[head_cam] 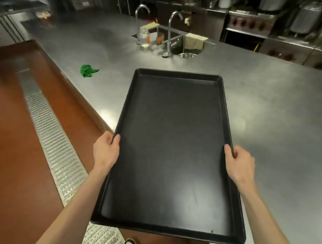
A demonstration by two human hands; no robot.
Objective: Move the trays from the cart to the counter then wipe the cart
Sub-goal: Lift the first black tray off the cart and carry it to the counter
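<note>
A large black rectangular tray (pixel 172 150) fills the middle of the view, its far end over the steel counter (pixel 277 112) and its near end out past the counter's edge. My left hand (pixel 106 150) grips the tray's left rim, thumb on top. My right hand (pixel 240 165) grips the right rim the same way. The tray is empty. Whether it touches the counter I cannot tell. A crumpled green cloth (pixel 88 70) lies on the counter to the far left of the tray. The cart is not in view.
A sink (pixel 185 47) with two tall taps, a bottle and cloths sits at the counter's far side. Ovens and steel units line the back right. On the left runs a red-brown floor with a metal drain grate (pixel 51 131). My shoe shows at the bottom.
</note>
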